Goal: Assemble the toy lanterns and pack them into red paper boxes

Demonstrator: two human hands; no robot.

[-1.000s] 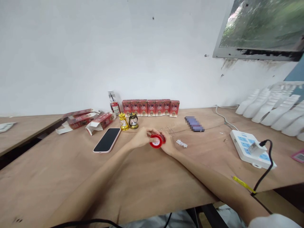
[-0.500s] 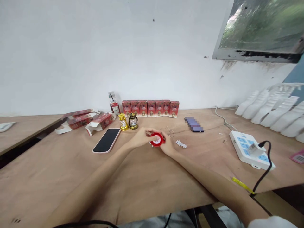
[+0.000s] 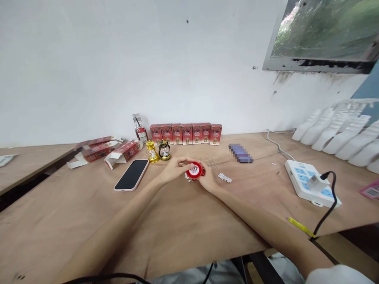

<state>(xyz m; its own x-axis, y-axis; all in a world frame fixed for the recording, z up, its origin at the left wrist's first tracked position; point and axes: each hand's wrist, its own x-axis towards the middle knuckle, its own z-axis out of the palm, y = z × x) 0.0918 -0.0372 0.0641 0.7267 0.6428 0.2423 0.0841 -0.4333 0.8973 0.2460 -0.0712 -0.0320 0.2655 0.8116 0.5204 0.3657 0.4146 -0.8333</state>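
Note:
Between my hands is a small red lantern (image 3: 200,169), its round underside tipped toward me. The underside has a red rim and a pale centre with small dark marks. My left hand (image 3: 176,170) grips it from the left, the thumb over the pale centre. My right hand (image 3: 207,179) is wrapped round its right side, and most of those fingers are hidden. Small pale bits (image 3: 189,179) lie on the table just below it. Beyond my left hand stand a gold lantern (image 3: 152,153) and a black lantern (image 3: 164,150).
Several red boxes (image 3: 187,134) stand along the wall, with opened red boxes (image 3: 126,152) at left. A phone (image 3: 132,175) lies left, a pixelated phone (image 3: 240,152) right. Nearby are thin wire pieces (image 3: 211,162), a white piece (image 3: 224,178), a power strip (image 3: 306,182) and a yellow pencil (image 3: 301,227).
My left thumb has shifted on the underside, and dark marks in its pale centre now show. More small bits are visible below the lantern. The whole view has shifted slightly.

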